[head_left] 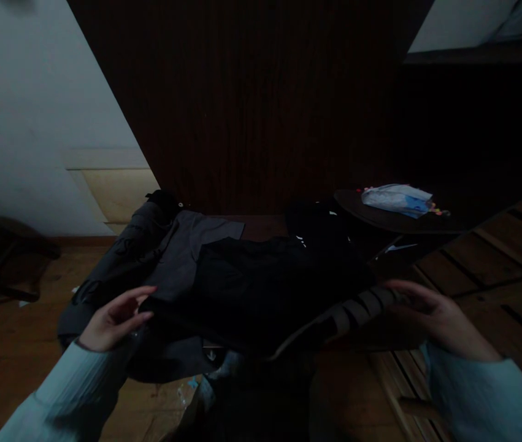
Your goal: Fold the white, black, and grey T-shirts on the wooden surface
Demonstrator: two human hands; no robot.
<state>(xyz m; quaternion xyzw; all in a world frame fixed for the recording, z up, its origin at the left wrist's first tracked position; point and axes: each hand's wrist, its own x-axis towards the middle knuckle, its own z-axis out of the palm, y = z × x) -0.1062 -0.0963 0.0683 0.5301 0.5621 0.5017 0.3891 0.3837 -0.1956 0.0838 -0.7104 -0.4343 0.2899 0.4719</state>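
Observation:
A black garment [242,282] is stretched between my two hands over a dark surface in front of me. Its near edge hangs low, and a pale grey patterned strip [348,316] shows at the right end. My left hand [118,319] pinches its left corner between thumb and fingers. On the opposite side my right hand [440,316] grips the other end beside the patterned strip; some of its fingers are hidden. A dark grey garment [182,248] lies behind and to the left, partly covered. The dim light hides the exact kind of the black garment.
A dark wood panel [261,110] rises behind the clothes. On a rounded dark ledge [353,205] at the right sits a blue and white plastic packet [399,199]. Wooden slats [495,258] run along the right. A dark stool [3,264] stands at far left on the wood floor.

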